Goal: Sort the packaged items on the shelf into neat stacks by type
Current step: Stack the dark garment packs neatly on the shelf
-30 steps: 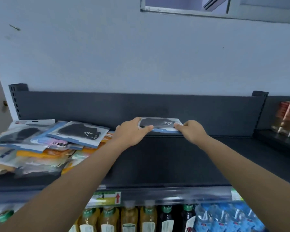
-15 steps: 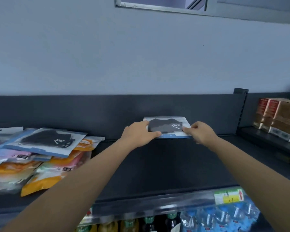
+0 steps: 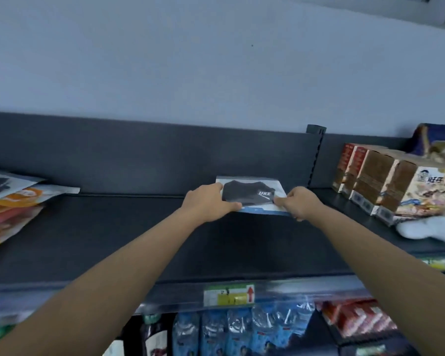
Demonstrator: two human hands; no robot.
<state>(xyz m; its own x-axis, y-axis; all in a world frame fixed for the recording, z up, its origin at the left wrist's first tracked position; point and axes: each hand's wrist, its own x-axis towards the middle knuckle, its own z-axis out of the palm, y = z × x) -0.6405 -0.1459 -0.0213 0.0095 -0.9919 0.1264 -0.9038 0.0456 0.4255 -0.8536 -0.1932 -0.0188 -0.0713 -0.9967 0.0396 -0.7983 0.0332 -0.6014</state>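
The mask packet (image 3: pixel 250 196) lies flat at the far side of the shelf (image 3: pixel 113 240), right of centre, its far edge at the foot of the back panel (image 3: pixel 139 155); whether it touches the panel I cannot tell. Its long axis runs left to right, in line with the panel. A blue strip marks its near edge, and the white logo on the black mask sits toward the right end, reading upright from the near side

The left hand (image 3: pixel 206 206) grips the packet's left end, fingers curled over it and thumb stretched along the near edge. The right hand (image 3: pixel 302 203) pinches the near right corner, thumb on top and fingers curled under

Bare dark shelf runs from the packet's near edge to the front lip, and leftward to the pile of packets (image 3: pixel 16 204), well apart at the left edge. On the right there is less room: the upright post (image 3: pixel 316 155) stands just beside the far right corner, and past it are brown boxes (image 3: pixel 370 186) with a white bundle (image 3: pixel 437 229) at their near side. A price label (image 3: pixel 229 295) sits on the front lip, with bottles (image 3: pixel 242 330) below
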